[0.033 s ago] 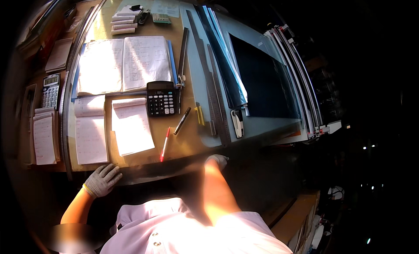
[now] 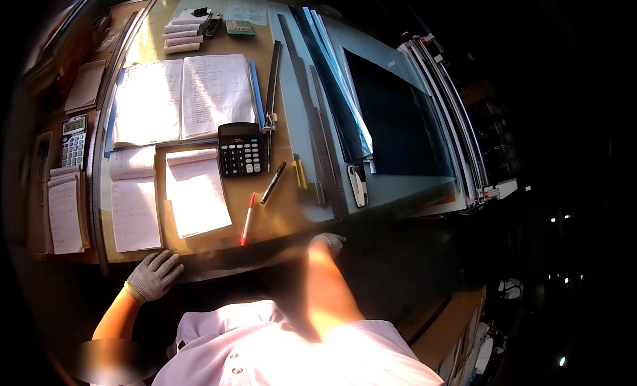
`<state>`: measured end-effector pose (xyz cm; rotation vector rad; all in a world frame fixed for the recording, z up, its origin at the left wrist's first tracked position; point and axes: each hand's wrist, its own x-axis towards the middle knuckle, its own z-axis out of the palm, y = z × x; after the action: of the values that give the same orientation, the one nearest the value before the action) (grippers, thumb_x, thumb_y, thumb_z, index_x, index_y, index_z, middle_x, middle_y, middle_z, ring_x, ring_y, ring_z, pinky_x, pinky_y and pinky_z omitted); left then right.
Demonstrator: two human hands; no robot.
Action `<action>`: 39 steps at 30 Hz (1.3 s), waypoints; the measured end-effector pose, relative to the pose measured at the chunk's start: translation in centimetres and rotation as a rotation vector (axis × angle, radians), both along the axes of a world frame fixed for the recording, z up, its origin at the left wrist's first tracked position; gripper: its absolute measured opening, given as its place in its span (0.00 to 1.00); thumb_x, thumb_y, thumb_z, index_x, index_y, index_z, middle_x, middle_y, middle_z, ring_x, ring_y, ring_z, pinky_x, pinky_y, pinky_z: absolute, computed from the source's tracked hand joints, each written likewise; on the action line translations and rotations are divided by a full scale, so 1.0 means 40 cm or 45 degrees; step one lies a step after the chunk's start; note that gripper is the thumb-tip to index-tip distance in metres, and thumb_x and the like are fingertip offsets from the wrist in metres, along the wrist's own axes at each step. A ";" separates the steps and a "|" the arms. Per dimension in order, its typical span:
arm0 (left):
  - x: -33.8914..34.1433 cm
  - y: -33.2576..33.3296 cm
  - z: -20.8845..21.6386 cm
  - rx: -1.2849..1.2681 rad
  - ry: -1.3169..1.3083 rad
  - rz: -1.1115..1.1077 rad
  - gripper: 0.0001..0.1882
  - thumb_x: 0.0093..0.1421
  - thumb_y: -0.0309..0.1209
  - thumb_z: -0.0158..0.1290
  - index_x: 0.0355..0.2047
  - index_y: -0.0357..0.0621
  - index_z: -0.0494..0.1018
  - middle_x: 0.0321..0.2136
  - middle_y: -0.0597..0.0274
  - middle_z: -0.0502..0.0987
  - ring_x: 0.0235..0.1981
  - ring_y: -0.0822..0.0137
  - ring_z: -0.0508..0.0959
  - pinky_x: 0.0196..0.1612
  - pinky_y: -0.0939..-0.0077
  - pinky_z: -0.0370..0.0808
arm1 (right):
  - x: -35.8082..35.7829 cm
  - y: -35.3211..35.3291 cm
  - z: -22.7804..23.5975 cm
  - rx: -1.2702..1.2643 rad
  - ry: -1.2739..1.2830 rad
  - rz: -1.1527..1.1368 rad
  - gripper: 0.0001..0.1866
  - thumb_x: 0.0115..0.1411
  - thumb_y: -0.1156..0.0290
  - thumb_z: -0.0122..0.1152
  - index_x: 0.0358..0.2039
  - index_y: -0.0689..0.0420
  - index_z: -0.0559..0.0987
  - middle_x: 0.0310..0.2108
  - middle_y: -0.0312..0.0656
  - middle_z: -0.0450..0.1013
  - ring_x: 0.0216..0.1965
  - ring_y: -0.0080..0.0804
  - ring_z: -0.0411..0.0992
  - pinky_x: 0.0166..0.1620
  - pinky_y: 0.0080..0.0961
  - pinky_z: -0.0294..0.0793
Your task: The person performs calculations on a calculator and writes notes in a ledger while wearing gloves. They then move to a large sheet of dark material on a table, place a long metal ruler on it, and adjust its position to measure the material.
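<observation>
Along the worktop's [image 2: 292,213] front edge, the gloved left hand [image 2: 153,276] lay back upward, its grip loosely open with fingers a little apart and nothing visible in it. Just beyond it lay a long white notepad [image 2: 136,213]. Farther right, the gloved right hand [image 2: 329,243] was partly hidden at the shadowed edge; how far its grip had closed, and on what, could not be told. Near it lay the end of a long dark ruler [image 2: 336,190], beside a white stapler [image 2: 358,186]. Between the hands, a red pen [image 2: 248,217] rested near a black marker [image 2: 273,183]
</observation>
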<state>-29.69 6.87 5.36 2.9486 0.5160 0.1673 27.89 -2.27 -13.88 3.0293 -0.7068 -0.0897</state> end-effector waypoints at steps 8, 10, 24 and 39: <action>0.004 -0.003 -0.012 -0.017 -0.029 0.013 0.28 0.47 0.34 0.64 0.52 0.50 0.79 0.60 0.53 0.73 0.61 0.49 0.73 0.62 0.50 0.72 | -0.036 0.018 0.081 0.115 0.021 -0.069 0.26 0.74 0.58 0.39 0.68 0.51 0.69 0.49 0.44 0.83 0.45 0.36 0.84 0.53 0.42 0.80; 0.005 -0.005 -0.016 -0.024 -0.033 0.013 0.28 0.47 0.34 0.64 0.52 0.50 0.78 0.60 0.53 0.73 0.61 0.49 0.73 0.62 0.50 0.72 | -0.036 0.019 0.095 0.121 0.022 -0.072 0.26 0.74 0.58 0.39 0.68 0.51 0.69 0.49 0.45 0.82 0.45 0.36 0.84 0.52 0.42 0.80; 0.002 -0.004 -0.018 -0.018 -0.018 0.001 0.30 0.47 0.33 0.62 0.54 0.50 0.78 0.60 0.53 0.73 0.62 0.49 0.72 0.63 0.49 0.71 | -0.057 0.026 0.126 0.156 0.019 -0.059 0.27 0.73 0.59 0.40 0.69 0.51 0.67 0.48 0.48 0.82 0.44 0.37 0.84 0.50 0.42 0.81; -0.005 0.018 -0.018 -0.013 0.003 -0.042 0.32 0.54 0.36 0.62 0.61 0.53 0.74 0.63 0.56 0.72 0.63 0.52 0.73 0.64 0.55 0.72 | 0.159 -0.084 -0.143 -0.353 -0.021 0.124 0.25 0.72 0.59 0.45 0.67 0.49 0.72 0.42 0.41 0.84 0.33 0.30 0.83 0.40 0.38 0.82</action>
<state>-29.88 7.57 4.62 2.9455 0.4663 0.1572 34.25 -5.62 -19.59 2.7948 -0.5221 0.0328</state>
